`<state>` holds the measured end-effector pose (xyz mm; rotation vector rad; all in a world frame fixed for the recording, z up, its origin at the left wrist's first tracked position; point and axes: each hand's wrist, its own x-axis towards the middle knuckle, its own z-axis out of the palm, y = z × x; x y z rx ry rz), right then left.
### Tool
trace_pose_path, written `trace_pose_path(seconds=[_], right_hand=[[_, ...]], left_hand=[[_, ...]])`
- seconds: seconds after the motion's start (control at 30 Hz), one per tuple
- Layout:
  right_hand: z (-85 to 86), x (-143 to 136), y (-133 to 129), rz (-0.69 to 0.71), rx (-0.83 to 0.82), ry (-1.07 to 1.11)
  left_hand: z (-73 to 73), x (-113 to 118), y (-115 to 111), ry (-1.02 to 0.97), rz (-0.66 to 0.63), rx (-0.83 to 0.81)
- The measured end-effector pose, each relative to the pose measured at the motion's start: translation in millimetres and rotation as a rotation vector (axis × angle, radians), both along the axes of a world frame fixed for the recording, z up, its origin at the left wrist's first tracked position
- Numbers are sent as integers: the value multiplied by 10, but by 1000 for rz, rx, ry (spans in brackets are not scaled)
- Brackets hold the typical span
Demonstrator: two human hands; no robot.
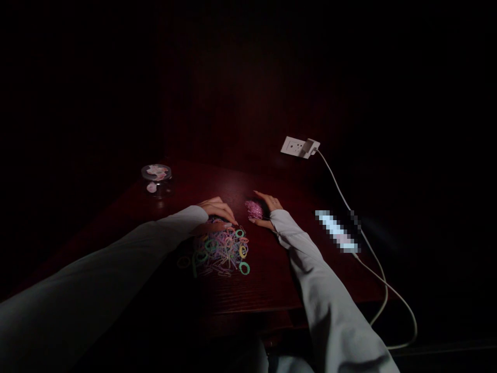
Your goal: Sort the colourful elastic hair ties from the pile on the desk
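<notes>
A loose pile of small, multicoloured hair ties (223,248) lies on the dark red wooden table (267,280). It mixes thin bands with several thicker coiled rings in green, yellow and orange. My left hand (217,211) rests at the pile's far edge, thumb and fingertips close together. Whatever is between them is too small and dark to make out. Farther right is a small heap of pink bands (254,209). My right hand (268,208) curves around its right side, thumb and fingers spread apart, the palm side in shadow.
A clear round container (156,181) with a patterned lid stands at the back left. At the right lies a lit, blurred-out device (337,231) on a white cable (368,243). The cable runs from a charger (310,147) in a wall socket (292,146). The surroundings are very dark.
</notes>
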<state>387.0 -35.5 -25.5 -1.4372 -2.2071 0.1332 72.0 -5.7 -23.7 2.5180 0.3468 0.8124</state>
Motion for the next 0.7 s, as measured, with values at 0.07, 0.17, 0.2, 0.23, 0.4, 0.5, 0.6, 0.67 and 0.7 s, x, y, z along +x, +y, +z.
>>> trace_pose_path(seconds=[0.07,0.17,0.2,0.23,0.4,0.5,0.6,0.67,0.7], right_hand=[[-26,7,54,-10,8,18],[-34,-14,104,-24,15,60],[-22,-24,106,-30,21,79],[-3,-32,100,-33,30,99],[152,-5,-24,-59,61,152],[221,21,-114,-163,44,195],[251,7,-179,-227,11,228],[264,-19,-207,-222,-6,181],[270,-33,-216,-216,-10,154]], left_hand=[[6,-1,-3,3,-6,-7],[9,-5,2,5,-18,-6],[7,-6,5,6,-19,-4],[4,-8,9,7,-19,-3],[-8,-14,14,-3,-25,-8],[5,-15,2,-6,-22,-15],[25,-15,-13,2,-17,-21],[32,-15,-18,4,-11,-17],[32,-15,-18,3,-9,-12]])
